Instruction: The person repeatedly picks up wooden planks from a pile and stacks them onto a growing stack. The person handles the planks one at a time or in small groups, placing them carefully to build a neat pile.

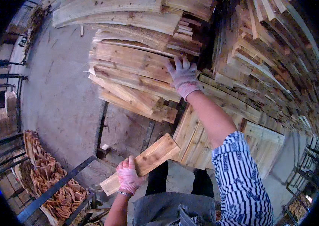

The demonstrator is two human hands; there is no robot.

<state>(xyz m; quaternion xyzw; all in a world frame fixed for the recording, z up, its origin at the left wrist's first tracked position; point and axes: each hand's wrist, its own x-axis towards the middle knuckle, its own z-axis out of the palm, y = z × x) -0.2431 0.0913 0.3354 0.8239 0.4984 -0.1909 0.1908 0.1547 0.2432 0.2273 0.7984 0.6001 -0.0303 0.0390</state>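
My left hand point(128, 174), in a pinkish-white work glove, is closed round a short wooden board point(155, 153) with dark knots. The board slants up to the right in front of my legs. My right hand point(183, 75), gloved in greyish white and pink, reaches forward with fingers spread. Its fingertips rest at the right end of a stack of planks point(129, 60); whether they press on the wood is hard to tell. Shorter loose pieces point(127, 94) lie askew on the near side of that stack.
Wide curved boards point(110, 17) lie beyond the stack. Tall piles of lumber point(268, 64) rise on the right, beside a panel of joined boards point(204, 139). At lower left, a black metal bar point(59, 188) crosses before a heap of split wood point(61, 188). Concrete floor point(57, 83) spreads left.
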